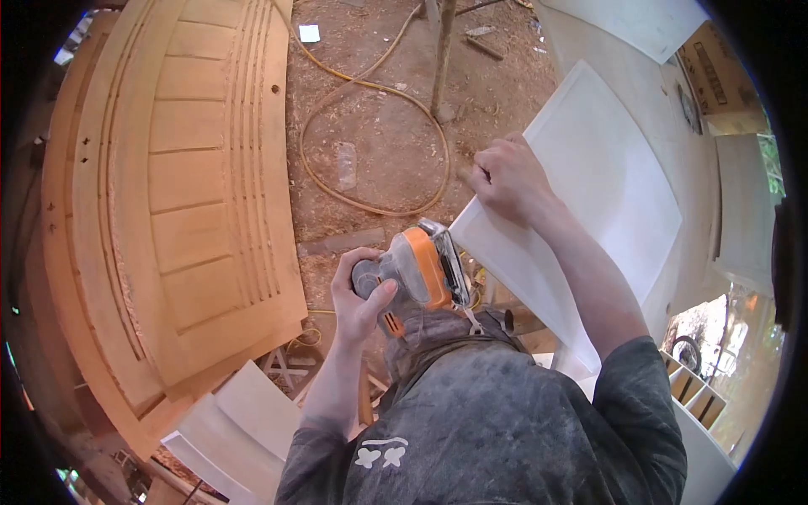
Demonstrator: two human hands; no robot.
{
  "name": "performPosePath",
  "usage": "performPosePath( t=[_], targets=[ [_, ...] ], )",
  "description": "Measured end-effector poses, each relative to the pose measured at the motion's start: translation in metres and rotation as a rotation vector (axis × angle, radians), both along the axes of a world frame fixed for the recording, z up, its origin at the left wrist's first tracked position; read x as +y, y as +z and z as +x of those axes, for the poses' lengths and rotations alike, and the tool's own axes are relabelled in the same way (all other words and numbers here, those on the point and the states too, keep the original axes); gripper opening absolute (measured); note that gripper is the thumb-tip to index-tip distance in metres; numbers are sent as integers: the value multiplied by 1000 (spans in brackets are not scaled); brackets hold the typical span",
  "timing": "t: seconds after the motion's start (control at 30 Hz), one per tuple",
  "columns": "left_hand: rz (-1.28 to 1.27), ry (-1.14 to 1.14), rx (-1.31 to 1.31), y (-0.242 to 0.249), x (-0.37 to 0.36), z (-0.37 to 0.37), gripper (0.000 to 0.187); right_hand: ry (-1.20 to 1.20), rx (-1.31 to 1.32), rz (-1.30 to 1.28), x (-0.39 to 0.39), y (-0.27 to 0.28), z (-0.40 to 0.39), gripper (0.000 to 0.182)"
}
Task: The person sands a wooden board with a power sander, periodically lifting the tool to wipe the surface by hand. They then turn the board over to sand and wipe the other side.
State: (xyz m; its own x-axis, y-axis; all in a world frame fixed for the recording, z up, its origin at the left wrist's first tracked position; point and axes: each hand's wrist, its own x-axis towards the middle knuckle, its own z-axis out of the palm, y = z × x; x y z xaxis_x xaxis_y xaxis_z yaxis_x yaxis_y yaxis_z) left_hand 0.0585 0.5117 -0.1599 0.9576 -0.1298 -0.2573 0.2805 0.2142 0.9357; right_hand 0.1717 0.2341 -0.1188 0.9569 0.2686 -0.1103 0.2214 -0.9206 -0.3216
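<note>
My left hand [360,295] is wrapped round the body of an orange and grey electric sander [412,268], held in front of my waist. The sander is tipped so that its flat pad faces right, close to the corner of a white panel [610,160]. Over the left edge of that panel, my right hand [511,178] is closed with its fingers curled. Whether anything sits inside those fingers is hidden. My right forearm crosses above the panel's surface.
Large carved wooden doors [189,185] lie on the left. A yellow hose [444,143] loops over the dusty floor [370,160], near a thin post [442,63]. White boards [244,421] stand at lower left; a cardboard box [722,80] is at upper right.
</note>
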Motion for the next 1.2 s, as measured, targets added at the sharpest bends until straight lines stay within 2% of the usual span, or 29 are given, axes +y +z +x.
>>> performPosePath(
  t=[0.17, 0.37, 0.47, 0.57, 0.67, 0.77, 0.97, 1.2],
  targets=[
    [63, -90, -1, 1, 7, 43, 51, 8, -14, 28, -4, -4, 0, 26],
    [25, -374, 71, -22, 4, 137, 45, 113, 42, 62, -12, -1, 6, 24],
    [-95, -289, 234, -48, 9, 149, 41, 125, -140, -26, -27, 1, 18, 23],
    [-234, -166, 292, -71, 23, 137, 42, 114, -167, 1, -58, -7, 36, 24],
    [-311, -23, 324, -88, 38, 115, 43, 70, 9, -54, -61, 1, 47, 23],
    [-390, 68, 368, -100, 58, 93, 42, 84, 58, -82, -64, -3, 53, 22],
    [-412, 183, 403, -126, 95, 55, 42, 232, -10, -29, -69, -9, 57, 15],
    [-319, 183, 396, -132, 104, 43, 43, 595, 189, -33, -48, 0, 23, 15]
  ],
)
